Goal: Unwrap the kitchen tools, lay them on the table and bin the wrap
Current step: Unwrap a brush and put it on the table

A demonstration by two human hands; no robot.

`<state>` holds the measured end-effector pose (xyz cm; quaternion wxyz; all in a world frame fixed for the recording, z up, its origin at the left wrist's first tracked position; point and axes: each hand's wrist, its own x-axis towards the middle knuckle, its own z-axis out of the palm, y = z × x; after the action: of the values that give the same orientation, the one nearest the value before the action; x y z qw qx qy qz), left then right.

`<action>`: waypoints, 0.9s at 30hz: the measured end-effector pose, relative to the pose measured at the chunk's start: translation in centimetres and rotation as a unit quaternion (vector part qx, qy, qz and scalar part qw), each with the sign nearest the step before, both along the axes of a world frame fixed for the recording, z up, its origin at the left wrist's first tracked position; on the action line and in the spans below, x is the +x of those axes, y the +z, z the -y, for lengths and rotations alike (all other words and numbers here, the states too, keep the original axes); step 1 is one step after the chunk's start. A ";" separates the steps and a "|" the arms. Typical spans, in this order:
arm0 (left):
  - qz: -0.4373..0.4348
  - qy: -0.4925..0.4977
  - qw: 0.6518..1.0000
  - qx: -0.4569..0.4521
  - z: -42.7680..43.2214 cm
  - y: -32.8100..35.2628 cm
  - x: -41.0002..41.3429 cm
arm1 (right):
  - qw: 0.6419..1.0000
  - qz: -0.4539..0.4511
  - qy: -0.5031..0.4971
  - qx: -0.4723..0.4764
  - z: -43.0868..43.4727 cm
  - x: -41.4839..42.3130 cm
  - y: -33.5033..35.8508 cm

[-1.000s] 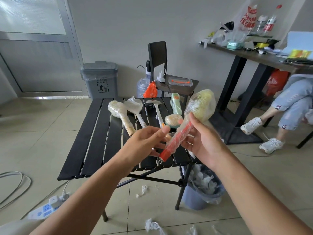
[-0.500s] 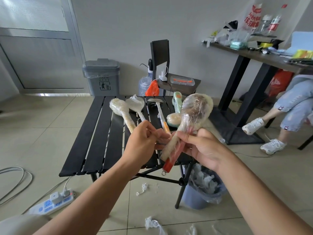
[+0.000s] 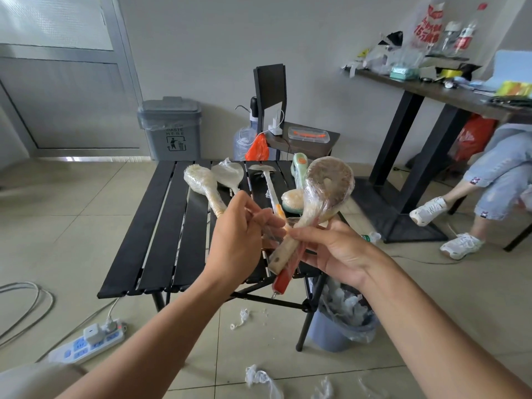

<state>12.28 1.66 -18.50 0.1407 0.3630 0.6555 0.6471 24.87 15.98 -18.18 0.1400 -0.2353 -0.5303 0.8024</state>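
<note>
Head camera looks down on a cling-wrapped bundle (image 3: 328, 188) held in the air above the near right corner of the black slatted table (image 3: 149, 240). The right hand (image 3: 335, 250) grips it at the neck, thumb and fingers curled round just below the bowl. The left hand (image 3: 239, 243) has its fingers bunched, pinching a loose tail of film (image 3: 270, 230) beside the handle (the tail is blurred, so how much of it is free is hard to say).

The likely trouble is the film itself. It is thin and clingy, so a sharp tug could snap the tail and leave the end lost against the wrap, or it could stick to the pinching fingers instead of peeling. Two tools seem to share one wrap, and as it loosens the red handle (image 3: 282, 282) could slide out at the bottom and drop to the floor, since only the neck is held. Freed film may also flutter down short of the bin (image 3: 339, 332) that stands under the table's right corner; scraps (image 3: 260, 378) lie on the tiles near it.

The bundle is a pale wooden spoon, bowl up and tilted to the right, glossy and wrinkled under tight clear layers. The wooden handle (image 3: 280, 259) looks bare or nearly so at its end, and the red handle pokes out lower alongside it.
</note>
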 end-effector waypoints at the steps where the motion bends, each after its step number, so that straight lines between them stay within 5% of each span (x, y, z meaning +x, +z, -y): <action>1: 0.010 0.001 1.000 0.003 0.0 -0.1 0.0 | 1.000 -0.003 0.003 0.000 -0.1 0.0 0.0; 17: 0.057 0.027 0.997 0.053 0.4 0.3 -1.9 | 0.997 -0.013 -0.076 -0.026 -0.3 0.4 -0.8; 27: 0.185 0.056 0.970 0.145 0.3 0.1 -3.4 | 0.997 0.004 -0.076 0.002 -0.7 0.6 -1.0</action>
<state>8.90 1.33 -18.42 0.1692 0.2161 0.5369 0.7978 25.51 16.66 -19.14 0.1985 -0.2776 -0.5128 0.7878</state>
